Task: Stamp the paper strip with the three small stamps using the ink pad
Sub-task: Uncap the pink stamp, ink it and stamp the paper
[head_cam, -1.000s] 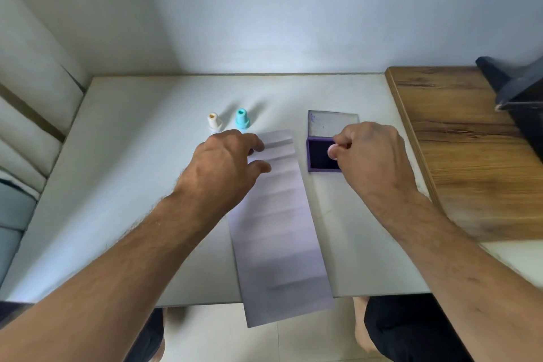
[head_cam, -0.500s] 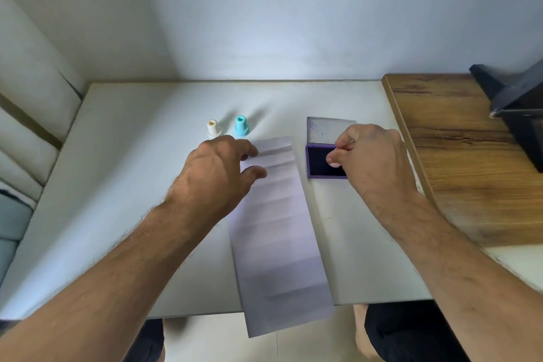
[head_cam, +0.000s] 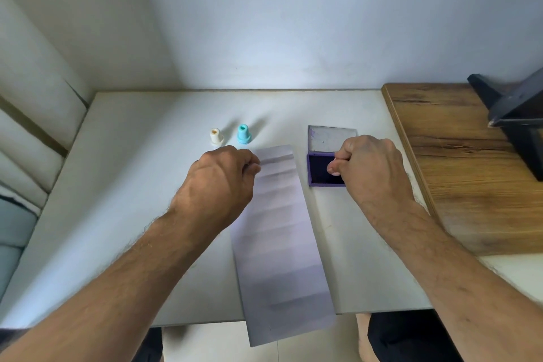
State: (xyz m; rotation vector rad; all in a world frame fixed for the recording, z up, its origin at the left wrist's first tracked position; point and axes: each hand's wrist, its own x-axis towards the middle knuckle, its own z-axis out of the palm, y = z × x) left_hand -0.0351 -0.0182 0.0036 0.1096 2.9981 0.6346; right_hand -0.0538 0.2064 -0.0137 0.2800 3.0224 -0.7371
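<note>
A long creased white paper strip (head_cam: 279, 229) lies down the middle of the white table (head_cam: 132, 185), its near end hanging over the front edge. My left hand (head_cam: 217, 182) rests on the strip's upper left edge, fingers bent down onto it. The purple ink pad (head_cam: 318, 173) lies open to the right of the strip, its clear lid (head_cam: 330, 138) folded back. My right hand (head_cam: 370, 167) pinches a small pale stamp (head_cam: 334, 172) over the pad's dark ink; most of it is hidden by the fingers. A white stamp (head_cam: 216, 136) and a cyan stamp (head_cam: 243, 134) stand upright behind my left hand.
A wooden board (head_cam: 470, 170) adjoins the table on the right, with a black object (head_cam: 517, 114) at its far right corner. A wall stands just behind the table, and cushions lie to the left.
My left hand's fingers have curled in and slid toward the strip's left edge. My right hand stays over the ink pad with the stamp, slightly lower.
</note>
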